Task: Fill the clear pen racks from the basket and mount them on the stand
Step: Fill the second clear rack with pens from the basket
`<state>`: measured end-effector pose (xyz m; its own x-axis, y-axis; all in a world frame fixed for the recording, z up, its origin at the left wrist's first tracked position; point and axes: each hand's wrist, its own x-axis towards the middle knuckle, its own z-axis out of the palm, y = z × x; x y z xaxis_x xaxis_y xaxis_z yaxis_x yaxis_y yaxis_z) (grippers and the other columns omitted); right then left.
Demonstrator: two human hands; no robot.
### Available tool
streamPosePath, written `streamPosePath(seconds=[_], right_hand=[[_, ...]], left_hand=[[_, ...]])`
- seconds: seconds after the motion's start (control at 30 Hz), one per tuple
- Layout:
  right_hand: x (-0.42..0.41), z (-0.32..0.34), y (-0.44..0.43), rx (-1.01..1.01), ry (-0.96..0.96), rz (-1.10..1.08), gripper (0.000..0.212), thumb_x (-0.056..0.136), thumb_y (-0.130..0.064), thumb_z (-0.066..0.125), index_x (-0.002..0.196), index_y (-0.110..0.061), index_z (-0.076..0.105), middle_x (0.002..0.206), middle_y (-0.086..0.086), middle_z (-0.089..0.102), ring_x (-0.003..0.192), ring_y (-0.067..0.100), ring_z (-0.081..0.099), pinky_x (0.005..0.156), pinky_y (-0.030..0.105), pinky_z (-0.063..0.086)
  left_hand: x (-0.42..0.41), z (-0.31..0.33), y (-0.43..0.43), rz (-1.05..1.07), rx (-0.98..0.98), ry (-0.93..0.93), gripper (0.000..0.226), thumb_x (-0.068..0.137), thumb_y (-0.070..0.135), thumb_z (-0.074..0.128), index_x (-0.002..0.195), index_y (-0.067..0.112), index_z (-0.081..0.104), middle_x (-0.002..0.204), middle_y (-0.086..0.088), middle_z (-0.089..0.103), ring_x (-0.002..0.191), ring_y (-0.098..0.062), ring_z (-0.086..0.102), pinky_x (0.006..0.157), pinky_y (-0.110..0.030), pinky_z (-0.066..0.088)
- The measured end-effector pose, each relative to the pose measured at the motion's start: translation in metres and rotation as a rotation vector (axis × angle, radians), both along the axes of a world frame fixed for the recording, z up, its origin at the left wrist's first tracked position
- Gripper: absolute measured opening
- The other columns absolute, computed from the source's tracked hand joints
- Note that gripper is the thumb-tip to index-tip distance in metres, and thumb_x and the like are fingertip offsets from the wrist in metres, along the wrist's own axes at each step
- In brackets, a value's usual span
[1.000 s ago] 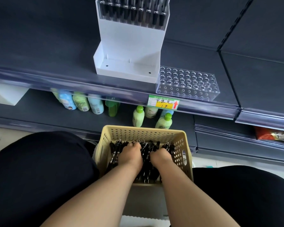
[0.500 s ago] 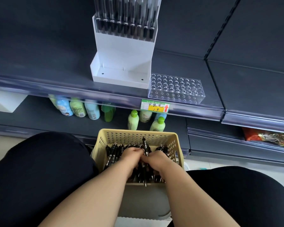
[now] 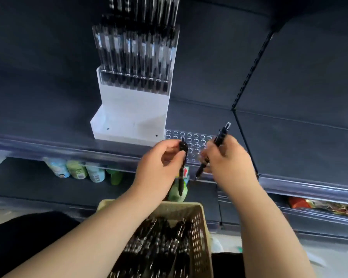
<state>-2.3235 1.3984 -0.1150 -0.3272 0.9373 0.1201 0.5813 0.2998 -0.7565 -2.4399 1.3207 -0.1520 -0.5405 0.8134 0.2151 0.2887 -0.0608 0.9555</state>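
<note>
My left hand [image 3: 159, 163] grips a black pen [image 3: 182, 167], held upright in front of the shelf edge. A second black pen [image 3: 215, 145] is held in my right hand [image 3: 229, 159], slanted with its clip end up. Both hands hover just in front of the empty clear pen rack [image 3: 191, 137], which lies flat on the dark shelf. Left of it stands the white stand [image 3: 133, 109], carrying clear racks [image 3: 137, 57] filled with black pens. The beige basket [image 3: 204, 237] with several black pens sits on my lap below.
The dark shelf [image 3: 209, 115] has a clear plastic front strip [image 3: 48, 147] with a price tag partly hidden by my hands. Below it stand several green and blue bottles [image 3: 78, 169]. A snack packet [image 3: 329, 207] lies lower right.
Both hands have left the basket and risen to the shelf edge, each with a black pen. The camera has tilted up, showing more of the stand.
</note>
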Motion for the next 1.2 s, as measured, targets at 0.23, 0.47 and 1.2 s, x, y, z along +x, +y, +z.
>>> streamPosePath(seconds=[0.23, 0.47, 1.2], right_hand=[[0.017, 0.043, 0.091, 0.192, 0.161, -0.131, 0.017, 0.088, -0.037, 0.058, 0.079, -0.022, 0.060, 0.075, -0.003, 0.066, 0.079, 0.021, 0.064, 0.071, 0.031, 0.049], [0.019, 0.015, 0.127, 0.261, 0.038, -0.138, 0.013, 0.085, -0.030, 0.064, 0.077, -0.023, 0.057, 0.065, -0.016, 0.056, 0.063, -0.003, 0.050, 0.053, 0.000, 0.035], [0.027, 0.000, 0.134, 0.069, -0.106, 0.000, 0.023, 0.081, -0.009, 0.065, 0.099, -0.023, 0.069, 0.080, -0.015, 0.066, 0.077, -0.001, 0.060, 0.057, -0.004, 0.037]], left_hand=[[-0.005, 0.066, 0.074, -0.135, 0.190, 0.025, 0.020, 0.086, 0.018, 0.064, 0.094, 0.036, 0.061, 0.092, 0.013, 0.070, 0.087, -0.001, 0.065, 0.083, -0.024, 0.054], [-0.002, 0.068, 0.125, -0.213, 0.230, 0.090, 0.025, 0.085, 0.015, 0.064, 0.095, 0.037, 0.060, 0.091, 0.012, 0.069, 0.085, 0.001, 0.064, 0.080, -0.017, 0.052], [0.012, 0.045, 0.156, -0.212, 0.147, 0.055, 0.026, 0.084, 0.014, 0.066, 0.092, 0.038, 0.062, 0.089, 0.014, 0.069, 0.083, 0.001, 0.065, 0.085, -0.028, 0.054]])
